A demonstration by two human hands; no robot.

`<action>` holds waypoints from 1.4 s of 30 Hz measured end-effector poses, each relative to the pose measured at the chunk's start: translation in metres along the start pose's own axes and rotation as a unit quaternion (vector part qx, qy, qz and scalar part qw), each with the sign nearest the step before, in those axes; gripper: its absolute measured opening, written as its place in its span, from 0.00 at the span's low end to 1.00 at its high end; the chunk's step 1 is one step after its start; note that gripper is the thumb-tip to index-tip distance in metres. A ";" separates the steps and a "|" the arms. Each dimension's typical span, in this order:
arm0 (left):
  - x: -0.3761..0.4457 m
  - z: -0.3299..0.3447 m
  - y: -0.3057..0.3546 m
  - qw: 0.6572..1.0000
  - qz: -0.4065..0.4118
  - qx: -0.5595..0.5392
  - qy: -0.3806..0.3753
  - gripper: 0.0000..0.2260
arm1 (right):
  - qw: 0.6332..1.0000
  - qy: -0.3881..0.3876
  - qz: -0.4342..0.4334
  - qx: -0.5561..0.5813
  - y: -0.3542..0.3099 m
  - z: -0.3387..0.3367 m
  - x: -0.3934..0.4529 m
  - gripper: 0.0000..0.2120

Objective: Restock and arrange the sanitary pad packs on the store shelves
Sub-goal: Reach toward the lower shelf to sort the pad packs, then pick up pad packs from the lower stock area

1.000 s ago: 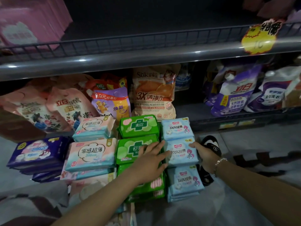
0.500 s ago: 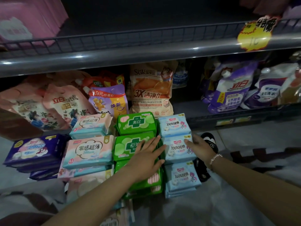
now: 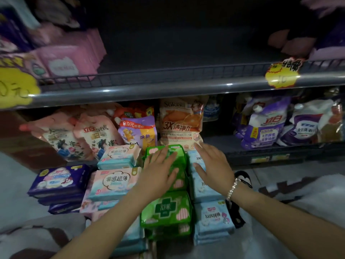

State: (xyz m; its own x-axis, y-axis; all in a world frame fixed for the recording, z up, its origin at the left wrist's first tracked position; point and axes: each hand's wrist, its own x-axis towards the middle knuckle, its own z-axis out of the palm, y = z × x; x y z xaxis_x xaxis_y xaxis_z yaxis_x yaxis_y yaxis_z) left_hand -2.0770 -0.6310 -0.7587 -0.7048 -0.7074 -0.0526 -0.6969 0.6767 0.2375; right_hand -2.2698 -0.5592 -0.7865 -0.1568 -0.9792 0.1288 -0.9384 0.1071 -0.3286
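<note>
The left hand (image 3: pixel 160 171) lies flat, fingers spread, on the green packs (image 3: pixel 168 208) in the middle row. The right hand (image 3: pixel 212 165), fingers straight and spread, rests on the light blue packs (image 3: pixel 211 217) just beside them. Pink packs (image 3: pixel 115 182) border the left. Above, the upper shelf (image 3: pixel 177 53) shows wide bare room behind its wire rail (image 3: pixel 168 77).

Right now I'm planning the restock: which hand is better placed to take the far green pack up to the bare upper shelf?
Probably the left hand: it lies flat on the far green pack. The right hand rests on the light blue packs beside it.
</note>
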 end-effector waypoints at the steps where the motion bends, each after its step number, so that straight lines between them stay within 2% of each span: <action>1: -0.001 -0.011 -0.005 1.000 -0.011 -0.008 0.021 0.25 | 1.000 0.013 -0.019 -0.009 -0.007 -0.008 0.008 0.30; 6: -0.001 -0.077 -0.040 0.988 -0.061 -0.033 0.139 0.35 | 0.992 0.084 -0.087 -0.043 -0.050 -0.050 0.059 0.27; 10: 0.013 -0.125 -0.073 0.976 -0.103 -0.023 0.192 0.25 | 0.987 0.101 -0.118 -0.051 -0.090 -0.077 0.107 0.27; 15: 0.039 -0.169 -0.113 0.945 -0.133 -0.026 0.299 0.27 | 0.979 0.130 -0.151 -0.047 -0.136 -0.091 0.176 0.27; 20: 0.069 -0.212 -0.172 0.916 -0.155 0.010 0.369 0.20 | 0.976 0.100 -0.192 0.002 -0.189 -0.091 0.248 0.35; 23: 0.086 -0.235 -0.210 0.936 -0.169 0.033 0.308 0.25 | 0.974 0.080 -0.210 0.002 -0.210 -0.081 0.287 0.28; 26: 0.103 -0.255 -0.241 0.957 -0.177 0.068 0.221 0.31 | 0.975 0.054 -0.212 0.050 -0.226 -0.076 0.319 0.29; 29: 0.120 -0.281 -0.263 0.969 -0.203 0.085 0.112 0.38 | 0.964 0.012 -0.208 0.167 -0.239 -0.074 0.350 0.34; 31: 0.130 -0.298 -0.274 0.973 -0.212 0.083 0.045 0.43 | 0.952 -0.053 -0.189 0.237 -0.243 -0.071 0.365 0.41; 34: 0.141 -0.316 -0.280 0.974 -0.209 0.083 -0.023 0.49 | 0.942 -0.136 -0.158 0.263 -0.242 -0.065 0.383 0.46; 36: 0.143 -0.319 -0.281 0.977 -0.203 0.062 -0.030 0.50 | 0.937 -0.157 -0.145 0.277 -0.237 -0.061 0.392 0.46; 42: 0.142 -0.306 -0.280 0.985 -0.161 0.030 0.054 0.49 | 0.883 -0.160 -0.136 0.420 -0.217 -0.062 0.404 0.42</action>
State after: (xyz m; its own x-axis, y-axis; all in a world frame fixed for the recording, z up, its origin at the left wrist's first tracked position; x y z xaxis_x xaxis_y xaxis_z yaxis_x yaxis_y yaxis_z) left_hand -1.9419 -0.9835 -0.5361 -0.4295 -0.9030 -0.0111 -0.8911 0.4218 0.1676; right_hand -2.1483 -0.9670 -0.6053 0.2615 -0.9616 0.0831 -0.3468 -0.1739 -0.9217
